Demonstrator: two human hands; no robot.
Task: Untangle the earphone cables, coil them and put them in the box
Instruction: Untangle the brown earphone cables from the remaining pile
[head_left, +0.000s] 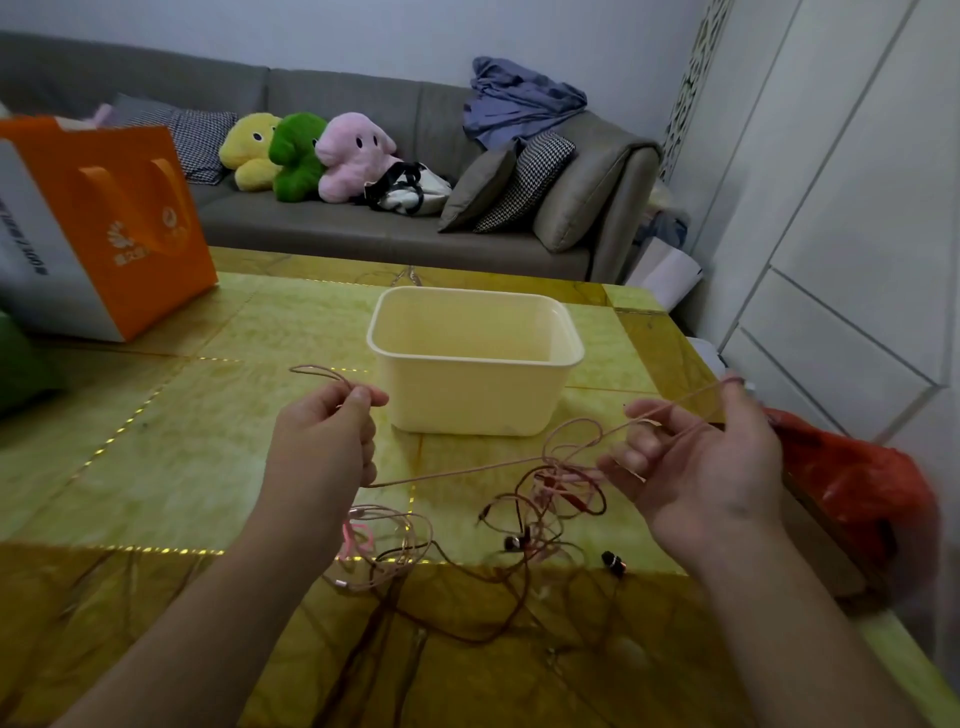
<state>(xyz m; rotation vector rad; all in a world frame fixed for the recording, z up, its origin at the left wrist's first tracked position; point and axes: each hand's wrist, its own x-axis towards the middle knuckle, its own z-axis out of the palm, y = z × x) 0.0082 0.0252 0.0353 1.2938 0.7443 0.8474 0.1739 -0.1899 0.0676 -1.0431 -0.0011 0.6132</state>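
Tabletop (208, 457): pink cable (467, 470) pinched by L fingers (358, 402), R fingers (644, 441) holding it too.

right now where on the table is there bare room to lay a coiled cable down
Bare table lies between the orange bag, the box and the left hand. A narrower bare strip runs right of the box. The near edge is crowded with tangled cables.

table (218, 452): yellow-green | box (475, 384) | cable tangle (519, 540) | orange bag (111, 228) | possibly red plastic bag (857, 483)

Both hands (322, 436) (696, 462) hold pink cable (467, 469) before the box (475, 358).
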